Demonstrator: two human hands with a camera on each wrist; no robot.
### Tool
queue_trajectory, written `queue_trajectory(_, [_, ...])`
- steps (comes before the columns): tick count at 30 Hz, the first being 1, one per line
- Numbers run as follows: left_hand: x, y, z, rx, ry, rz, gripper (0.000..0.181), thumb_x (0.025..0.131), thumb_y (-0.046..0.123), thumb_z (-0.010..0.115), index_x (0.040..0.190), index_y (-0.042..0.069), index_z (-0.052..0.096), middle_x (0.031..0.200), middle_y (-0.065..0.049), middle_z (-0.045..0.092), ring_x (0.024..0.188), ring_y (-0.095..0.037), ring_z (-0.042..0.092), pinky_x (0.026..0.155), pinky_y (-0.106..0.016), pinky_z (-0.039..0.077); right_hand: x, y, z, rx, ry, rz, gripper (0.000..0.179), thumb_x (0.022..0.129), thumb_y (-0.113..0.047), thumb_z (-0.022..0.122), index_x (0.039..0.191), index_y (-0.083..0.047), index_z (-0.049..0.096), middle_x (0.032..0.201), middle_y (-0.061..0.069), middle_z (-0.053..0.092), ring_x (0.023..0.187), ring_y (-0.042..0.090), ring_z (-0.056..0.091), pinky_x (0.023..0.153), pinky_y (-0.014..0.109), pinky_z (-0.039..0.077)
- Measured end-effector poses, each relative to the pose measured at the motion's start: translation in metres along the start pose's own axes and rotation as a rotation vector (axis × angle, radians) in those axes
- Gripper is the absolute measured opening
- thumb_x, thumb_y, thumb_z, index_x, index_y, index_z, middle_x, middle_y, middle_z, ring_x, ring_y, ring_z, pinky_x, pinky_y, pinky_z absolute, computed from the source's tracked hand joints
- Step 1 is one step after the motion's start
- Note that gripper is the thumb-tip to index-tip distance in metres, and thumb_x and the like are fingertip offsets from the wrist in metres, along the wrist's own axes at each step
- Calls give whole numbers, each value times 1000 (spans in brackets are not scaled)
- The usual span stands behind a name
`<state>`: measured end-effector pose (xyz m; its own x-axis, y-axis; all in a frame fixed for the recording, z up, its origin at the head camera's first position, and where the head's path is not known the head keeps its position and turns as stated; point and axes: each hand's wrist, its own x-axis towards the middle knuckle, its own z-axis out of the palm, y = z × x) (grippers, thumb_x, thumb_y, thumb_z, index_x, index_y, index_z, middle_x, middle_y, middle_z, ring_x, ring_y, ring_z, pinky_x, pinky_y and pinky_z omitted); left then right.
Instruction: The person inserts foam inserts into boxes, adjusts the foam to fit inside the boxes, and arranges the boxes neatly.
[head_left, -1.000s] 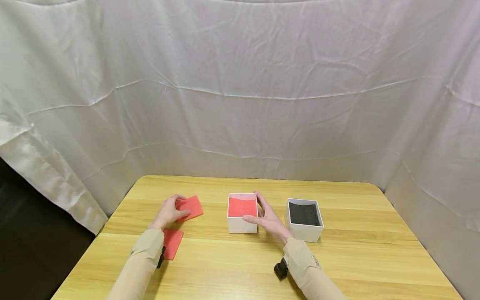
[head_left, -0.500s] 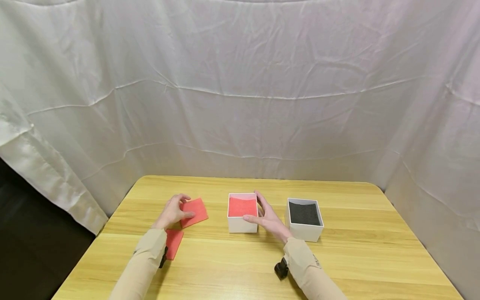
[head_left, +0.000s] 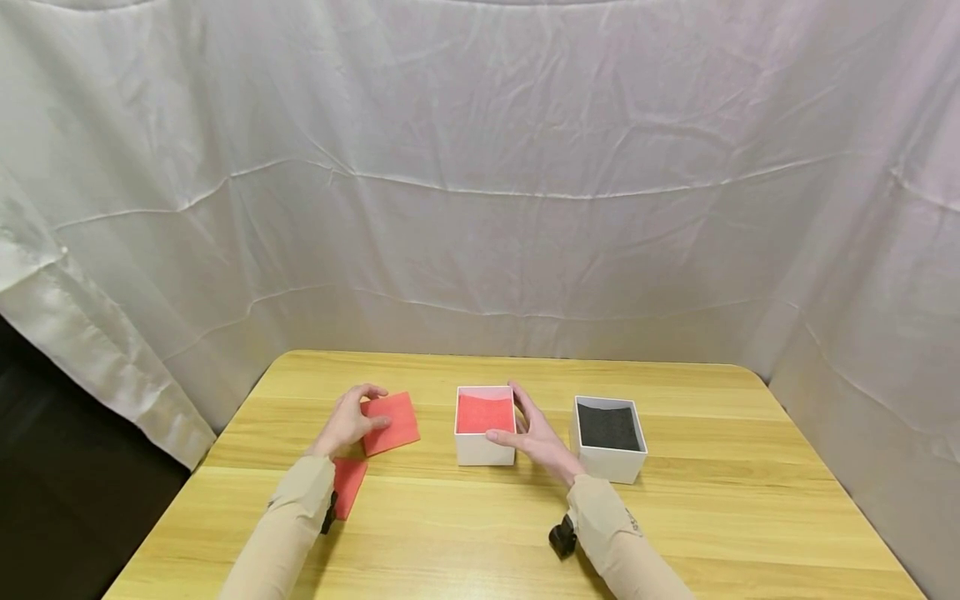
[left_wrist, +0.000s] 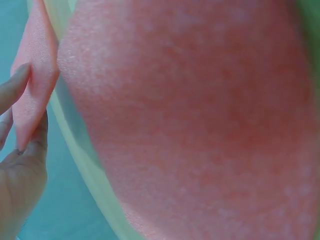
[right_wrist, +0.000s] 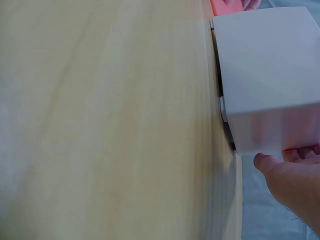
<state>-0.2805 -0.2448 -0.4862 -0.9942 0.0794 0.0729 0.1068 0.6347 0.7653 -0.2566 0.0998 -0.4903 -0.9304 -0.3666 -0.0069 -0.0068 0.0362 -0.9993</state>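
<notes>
My left hand pinches a thin, square red foam sheet, thumb on one face and fingers on the other, as the left wrist view also shows. A second red sheet lies on the table below, partly covered by my left sleeve, and fills much of the left wrist view. A white box stands mid-table with a red sheet inside. My right hand holds that box at its right side, thumb over the front rim and index finger at the back right corner.
Right of my right hand stands another white box with a dark grey sheet in it. All of this is on a wooden table, backed by pale hanging cloth. Black straps sit at my wrists.
My left hand has shifted slightly right with the red foam sheet, which has turned a little and moved toward the box. My right hand and both boxes stay put.
</notes>
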Motion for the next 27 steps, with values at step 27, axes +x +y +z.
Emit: queue_trajectory(27, [3, 20, -6, -183, 40, 45, 45, 89, 16, 78, 130, 6, 63, 110, -22, 70, 91, -20, 63, 76, -26, 52, 0, 0, 0, 10, 6, 16, 106, 86, -16, 80, 163, -18, 7, 171, 9, 7, 158, 36, 9, 126, 51, 19])
